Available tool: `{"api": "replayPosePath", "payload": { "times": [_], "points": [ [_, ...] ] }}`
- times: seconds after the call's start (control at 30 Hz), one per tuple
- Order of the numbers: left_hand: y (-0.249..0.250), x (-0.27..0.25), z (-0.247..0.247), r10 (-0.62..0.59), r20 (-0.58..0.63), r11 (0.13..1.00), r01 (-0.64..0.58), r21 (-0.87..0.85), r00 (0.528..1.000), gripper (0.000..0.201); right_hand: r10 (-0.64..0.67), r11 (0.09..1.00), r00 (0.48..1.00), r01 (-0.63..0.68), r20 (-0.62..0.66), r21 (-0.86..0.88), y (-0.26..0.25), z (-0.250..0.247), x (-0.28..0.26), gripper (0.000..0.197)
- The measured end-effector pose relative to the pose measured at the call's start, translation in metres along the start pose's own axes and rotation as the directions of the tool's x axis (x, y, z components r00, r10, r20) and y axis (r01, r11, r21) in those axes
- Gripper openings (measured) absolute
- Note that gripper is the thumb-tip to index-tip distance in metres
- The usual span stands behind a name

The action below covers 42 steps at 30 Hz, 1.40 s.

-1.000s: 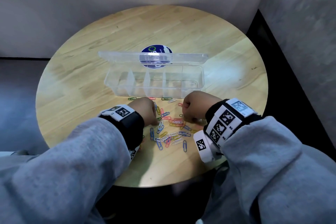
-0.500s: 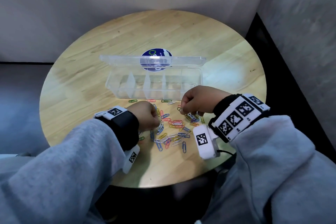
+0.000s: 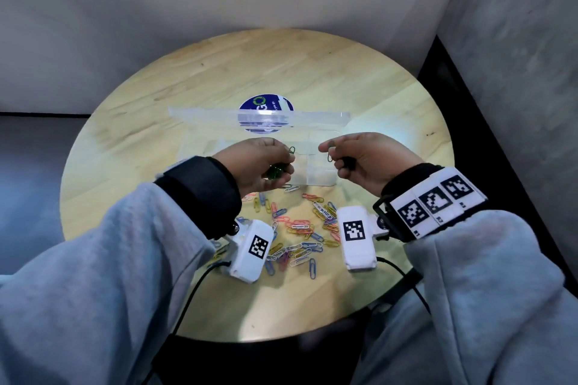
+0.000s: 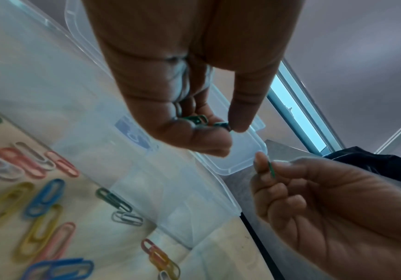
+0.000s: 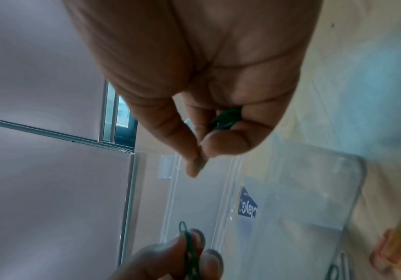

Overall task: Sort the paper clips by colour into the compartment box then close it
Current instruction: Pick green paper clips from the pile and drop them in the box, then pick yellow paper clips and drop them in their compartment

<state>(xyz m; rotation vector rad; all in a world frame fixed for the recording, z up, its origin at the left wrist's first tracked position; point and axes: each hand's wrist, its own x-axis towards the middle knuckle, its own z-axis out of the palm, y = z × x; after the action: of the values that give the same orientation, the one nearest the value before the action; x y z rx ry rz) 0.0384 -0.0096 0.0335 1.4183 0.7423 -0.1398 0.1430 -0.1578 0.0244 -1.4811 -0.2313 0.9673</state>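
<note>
Both hands hover just above the clear compartment box, whose lid stands open at the back. My left hand pinches one green paper clip and cups a small bunch of green clips in its palm. Facing it, my right hand pinches another green clip between thumb and forefinger, with more green clips tucked under its curled fingers. The mixed pile of coloured paper clips lies on the table in front of the box, below my wrists.
The round wooden table stands in a corner, with walls behind and to the right. A blue round sticker shows behind the lid. Wrist camera units and their cables hang over the pile and the near table edge.
Both hands have risen from the pile on the table to just over the box, each carrying green clips. The head view has tilted downward.
</note>
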Motion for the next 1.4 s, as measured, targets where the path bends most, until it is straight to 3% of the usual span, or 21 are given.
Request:
{"api": "replayPosePath", "payload": {
  "times": [0.23, 0.37, 0.53, 0.6, 0.7, 0.77, 0.87, 0.97, 1.03, 1.1, 1.17, 1.27, 1.4],
  "points": [
    [0.01, 0.018, 0.017, 0.026, -0.001, 1.0, -0.026, 0.0, 1.0, 0.02, 0.068, 0.954, 0.994, -0.04, -0.086, 0.296, -0.003, -0.002, 0.011, 0.024],
    [0.017, 0.027, 0.025, 0.065, 0.013, 0.998, -0.065, 0.008, 0.998, 0.016, 0.091, 0.928, 0.992, -0.053, -0.087, 0.368, -0.002, -0.003, 0.017, 0.017],
    [0.018, 0.035, 0.033, 0.086, 0.012, 0.996, -0.086, -0.04, 0.996, 0.012, 0.049, 0.92, 0.993, -0.004, -0.106, 0.391, 0.001, -0.005, 0.021, 0.022],
    [0.017, 0.036, 0.035, 0.099, 0.016, 0.992, -0.097, -0.075, 0.995, 0.015, 0.061, 0.934, 0.993, -0.022, -0.097, 0.357, 0.001, -0.004, 0.019, 0.017],
    [0.017, 0.035, 0.036, 0.11, 0.043, 0.989, -0.105, -0.107, 0.993, 0.022, 0.057, 0.951, 0.993, -0.022, -0.105, 0.308, 0.001, -0.001, 0.014, 0.045],
    [0.016, 0.033, 0.036, 0.118, 0.053, 0.987, -0.111, -0.115, 0.992, 0.024, 0.037, 0.966, 0.992, -0.005, -0.117, 0.259, -0.002, -0.002, 0.011, 0.041],
    [0.015, 0.027, 0.033, 0.146, 0.037, 0.988, -0.144, -0.058, 0.989, 0.024, 0.0, 1.0, 0.995, -0.003, -0.1, -0.026, -0.006, -0.008, 0.005, 0.018],
    [0.01, 0.017, 0.022, 0.187, 0.031, 0.969, -0.189, 0.161, 0.982, 0.022, 0.011, 0.915, 0.998, -0.036, -0.065, -0.402, -0.003, -0.016, -0.002, 0.017],
    [0.003, 0.01, 0.014, 0.216, 0.048, 0.828, -0.21, 0.52, 0.975, 0.019, 0.053, 0.813, 0.998, -0.07, -0.046, -0.578, 0.004, -0.018, -0.007, 0.017],
    [-0.005, 0.003, 0.012, 0.167, 0.091, 0.545, -0.169, 0.821, 0.982, 0.011, 0.105, 0.673, 0.993, -0.114, -0.058, -0.731, 0.012, -0.017, -0.01, 0.014],
    [-0.015, -0.003, 0.015, 0.078, 0.109, 0.324, -0.129, 0.937, 0.991, 0.008, 0.145, 0.536, 0.986, -0.146, -0.08, -0.832, 0.019, -0.013, -0.012, 0.011],
    [-0.029, -0.005, 0.021, 0.045, 0.112, 0.193, -0.119, 0.974, 0.993, 0.012, 0.155, 0.414, 0.985, -0.139, -0.081, -0.9, 0.025, -0.006, -0.01, 0.007],
    [-0.04, -0.004, 0.022, 0.058, 0.122, 0.157, -0.13, 0.979, 0.991, 0.02, 0.116, 0.334, 0.991, -0.106, -0.071, -0.936, 0.028, 0.0, -0.007, 0.016]
  ]
}}
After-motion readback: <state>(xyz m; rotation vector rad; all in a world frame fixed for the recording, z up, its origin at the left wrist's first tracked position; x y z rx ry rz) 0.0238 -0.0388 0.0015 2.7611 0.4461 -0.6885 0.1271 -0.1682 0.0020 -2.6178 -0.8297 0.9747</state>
